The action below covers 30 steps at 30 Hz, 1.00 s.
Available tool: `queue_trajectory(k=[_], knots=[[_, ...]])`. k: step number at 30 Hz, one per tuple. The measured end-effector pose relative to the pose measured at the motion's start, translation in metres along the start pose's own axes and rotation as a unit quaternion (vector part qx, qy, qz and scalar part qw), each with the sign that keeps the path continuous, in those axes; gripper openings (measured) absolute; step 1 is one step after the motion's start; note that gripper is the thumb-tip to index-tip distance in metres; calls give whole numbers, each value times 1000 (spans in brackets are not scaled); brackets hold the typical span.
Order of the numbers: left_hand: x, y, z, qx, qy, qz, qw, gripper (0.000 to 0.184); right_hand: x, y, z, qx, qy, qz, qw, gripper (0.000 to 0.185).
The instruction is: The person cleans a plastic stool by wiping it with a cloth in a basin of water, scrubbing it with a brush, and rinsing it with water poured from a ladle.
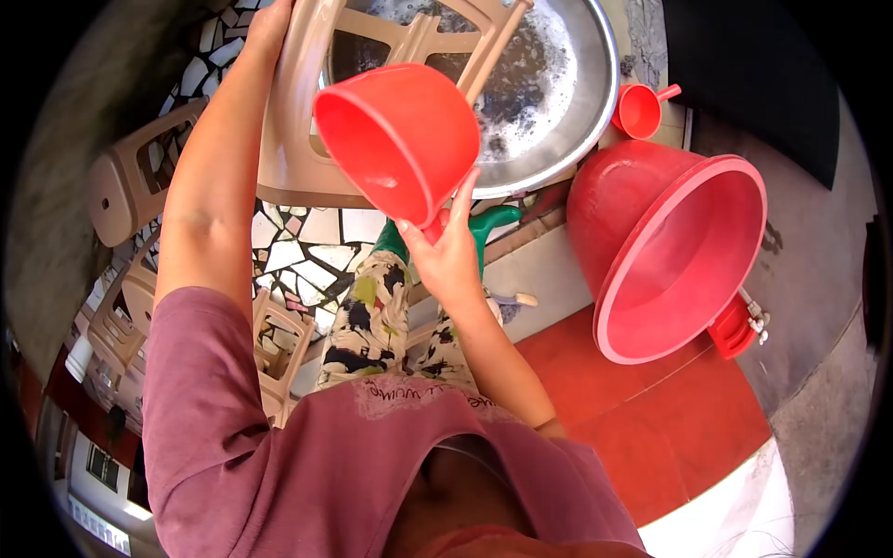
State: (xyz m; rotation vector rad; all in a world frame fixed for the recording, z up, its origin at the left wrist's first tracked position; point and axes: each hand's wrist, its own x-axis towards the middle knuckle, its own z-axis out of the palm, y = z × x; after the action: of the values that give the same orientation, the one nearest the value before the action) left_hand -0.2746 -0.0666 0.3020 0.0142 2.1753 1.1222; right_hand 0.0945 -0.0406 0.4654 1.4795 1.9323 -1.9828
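A brown plastic stool lies tipped over the near left part of a wide metal basin of foamy water. My left hand grips the stool's left edge at the top of the view, its fingers partly hidden. In my right hand is the handle of a red plastic dipper, closed round it. The dipper is tilted above the stool, its mouth turned down and to the left, and its inside shows no water that I can make out.
To the right a big red tub lies tilted, with a smaller red dipper behind it. Another brown stool and several more are at the left. Below are broken-tile paving, red tiles and my green boots.
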Motion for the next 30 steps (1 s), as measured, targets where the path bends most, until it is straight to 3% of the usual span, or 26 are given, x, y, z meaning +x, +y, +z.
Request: queue_trajectory(k=[1,4,5,6,9,12,15,17,19,22,23,24,25,27,28,30], knots=[[-6,-1,3,9,-1,10,1000,101,1,4,-2,2,-11,-2,1000,98],[-57,-19,11,90,-25,91,991,103,1,26,-36,-35,86,-40,995,94],[-83,-24,11,141,-46,155,977,116,2,37,-53,-11,144,-83,986,87],[-103,-35,13,95,-71,180,977,113,-2,26,-73,13,179,-47,983,74],[-130,-26,14,86,-82,52,992,92,-28,5,-146,93,277,5,956,36],[-127,-41,24,142,-43,56,987,79,-64,2,-221,157,373,23,914,23],[-156,-41,18,123,-5,67,990,77,-80,19,-286,221,466,41,856,25],[-181,-51,7,129,-10,48,990,76,-88,53,-332,215,469,62,855,24],[-202,-89,-2,147,60,97,983,72,-87,92,-370,188,473,163,845,25],[-240,-113,-16,139,56,84,985,66,-78,150,-410,143,468,263,832,16],[-248,-117,-17,151,76,88,982,64,-77,173,-419,98,460,309,826,20],[-253,-119,-14,159,92,92,979,63,-71,200,-427,81,492,318,806,45],[-258,-118,-11,165,108,96,976,62,-64,210,-421,84,492,319,806,45],[-262,-100,-3,145,126,82,978,60,-49,225,-397,-137,525,355,762,68],[-265,-93,1,161,138,83,974,59,-42,231,-388,-140,523,356,761,68],[-270,-87,5,174,146,89,970,58,-27,237,-378,-107,501,366,777,45]])
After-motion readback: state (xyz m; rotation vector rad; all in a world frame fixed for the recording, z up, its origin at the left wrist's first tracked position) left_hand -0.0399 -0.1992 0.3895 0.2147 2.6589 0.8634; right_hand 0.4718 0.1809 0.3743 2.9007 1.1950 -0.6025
